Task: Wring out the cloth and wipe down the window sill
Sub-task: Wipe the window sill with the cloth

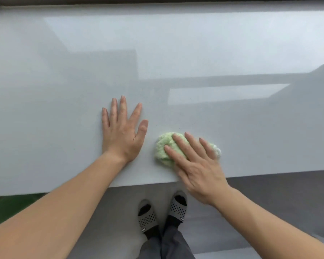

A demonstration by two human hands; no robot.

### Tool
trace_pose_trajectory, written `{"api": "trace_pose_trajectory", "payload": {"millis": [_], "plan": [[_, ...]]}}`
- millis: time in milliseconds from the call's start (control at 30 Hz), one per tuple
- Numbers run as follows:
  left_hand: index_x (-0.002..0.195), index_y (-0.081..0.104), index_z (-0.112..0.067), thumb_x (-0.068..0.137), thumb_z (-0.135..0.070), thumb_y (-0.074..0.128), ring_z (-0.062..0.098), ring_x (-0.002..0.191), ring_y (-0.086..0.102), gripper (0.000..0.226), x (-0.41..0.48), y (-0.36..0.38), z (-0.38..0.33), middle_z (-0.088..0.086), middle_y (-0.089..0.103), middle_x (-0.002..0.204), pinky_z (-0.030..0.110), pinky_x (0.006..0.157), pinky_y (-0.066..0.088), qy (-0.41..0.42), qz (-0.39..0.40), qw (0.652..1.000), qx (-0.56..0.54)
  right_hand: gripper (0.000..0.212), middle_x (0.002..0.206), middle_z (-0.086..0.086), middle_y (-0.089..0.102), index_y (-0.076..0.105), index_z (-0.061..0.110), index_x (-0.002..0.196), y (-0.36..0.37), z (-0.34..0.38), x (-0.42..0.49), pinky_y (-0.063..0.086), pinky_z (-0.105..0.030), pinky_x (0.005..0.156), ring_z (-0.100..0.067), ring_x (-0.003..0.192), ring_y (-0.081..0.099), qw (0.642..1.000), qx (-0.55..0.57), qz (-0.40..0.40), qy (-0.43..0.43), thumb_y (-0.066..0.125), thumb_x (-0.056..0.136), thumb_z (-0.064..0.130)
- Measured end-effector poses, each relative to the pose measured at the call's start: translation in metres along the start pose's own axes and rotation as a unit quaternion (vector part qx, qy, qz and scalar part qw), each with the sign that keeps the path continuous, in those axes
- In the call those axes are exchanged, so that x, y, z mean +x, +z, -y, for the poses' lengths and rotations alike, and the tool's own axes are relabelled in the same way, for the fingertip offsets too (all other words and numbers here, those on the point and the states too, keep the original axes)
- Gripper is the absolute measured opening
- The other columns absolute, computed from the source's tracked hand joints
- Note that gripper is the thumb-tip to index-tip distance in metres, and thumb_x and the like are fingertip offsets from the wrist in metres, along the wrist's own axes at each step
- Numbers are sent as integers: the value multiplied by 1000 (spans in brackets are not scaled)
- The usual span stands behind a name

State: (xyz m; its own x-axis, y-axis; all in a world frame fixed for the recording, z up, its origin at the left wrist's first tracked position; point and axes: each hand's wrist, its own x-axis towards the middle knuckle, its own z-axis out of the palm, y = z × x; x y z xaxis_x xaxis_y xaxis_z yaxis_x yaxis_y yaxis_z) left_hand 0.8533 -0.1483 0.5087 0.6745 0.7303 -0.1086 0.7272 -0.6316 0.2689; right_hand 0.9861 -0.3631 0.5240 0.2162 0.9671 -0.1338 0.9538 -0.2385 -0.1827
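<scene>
A bunched light green cloth [163, 146] lies on the wide, glossy pale grey window sill [157, 62], close to its front edge. My right hand [196, 165] lies flat on top of the cloth, fingers spread and pressing it against the sill; the cloth's right part is hidden under the fingers. My left hand [122, 129] rests palm down on the bare sill just left of the cloth, fingers spread, holding nothing.
The sill's front edge [64, 191] runs across the lower part of the view. The dark window frame [157, 0] lines the far side. Below the edge is grey floor with my two feet in grey slippers [163, 212]. Something green [7, 208] shows at the lower left.
</scene>
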Motion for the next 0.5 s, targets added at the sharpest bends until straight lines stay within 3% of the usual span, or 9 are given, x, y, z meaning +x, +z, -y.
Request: {"api": "trace_pose_trajectory", "payload": {"millis": [100,167,300,400,433,500], "plan": [[157,10,-37,97,-62,10,16,151,-17,65,-1,4,-1,2,-8,167,53,118,-16,19,4,999,33,53,166,9,10,17,44,154,-10,-28,12,0,-42,122,-20,153,2,980,55,-36,190,19,101,45],[157,9,-37,97,-62,10,16,151,-17,65,0,5,-1,1,-8,167,55,118,-16,19,7,999,42,55,166,6,9,16,41,155,-8,-14,13,-1,-43,122,-22,153,2,964,56,-56,255,20,100,40],[157,10,-36,95,-61,11,17,152,-16,66,1,4,-2,1,-7,167,56,118,-13,13,16,999,48,60,166,2,11,17,37,156,8,18,-19,8,-49,121,-27,153,3,995,2,-28,98,33,99,34],[157,11,-36,95,-59,13,17,152,-15,66,1,2,-3,1,-6,167,56,119,-13,12,19,999,46,62,166,3,12,17,39,156,1,-14,-27,8,-48,121,-24,153,6,1000,-22,11,-10,35,98,36],[157,11,-35,95,-58,13,17,152,-15,66,1,1,-3,1,-6,167,57,119,-13,12,22,999,48,61,166,4,13,18,40,156,-3,-30,-20,8,-47,121,-24,153,8,1000,-24,15,2,35,97,38],[157,11,-35,94,-57,13,18,152,-15,66,0,-1,-4,2,-6,167,57,118,-14,12,32,998,51,58,166,7,11,17,42,155,-14,-63,6,6,-44,122,-22,153,9,994,5,-1,105,29,98,41]]}}
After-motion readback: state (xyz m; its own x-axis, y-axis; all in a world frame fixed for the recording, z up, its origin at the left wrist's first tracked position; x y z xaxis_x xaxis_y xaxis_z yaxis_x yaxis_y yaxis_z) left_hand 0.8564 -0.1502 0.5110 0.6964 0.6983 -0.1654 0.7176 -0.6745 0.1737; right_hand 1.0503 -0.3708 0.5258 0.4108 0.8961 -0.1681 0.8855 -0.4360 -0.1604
